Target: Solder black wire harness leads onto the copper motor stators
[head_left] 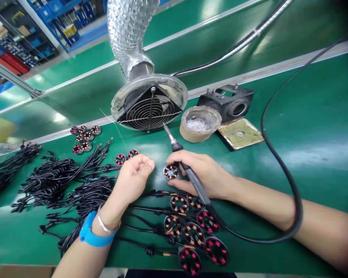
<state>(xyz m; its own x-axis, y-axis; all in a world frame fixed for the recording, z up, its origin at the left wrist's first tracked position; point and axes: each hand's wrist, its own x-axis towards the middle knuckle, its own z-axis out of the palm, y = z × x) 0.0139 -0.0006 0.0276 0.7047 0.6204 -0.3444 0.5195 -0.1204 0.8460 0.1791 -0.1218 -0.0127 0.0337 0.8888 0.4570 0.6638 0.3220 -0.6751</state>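
- Right hand (201,173): curled around the soldering iron (195,181), tip up toward the round fan grille (150,114) — thumb and fingers also on a small copper-wound stator (171,172).
- Left hand (136,175): fingertips pinched together beside it; whether they grip anything, I cannot tell.
- Black cables (49,181) lie on the green desk (243,166), left of the hands.

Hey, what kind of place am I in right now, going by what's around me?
Probably an electronics assembly workshop: there's a soldering iron, a fume extractor with a foil duct, and bundles of black cables on a green bench.
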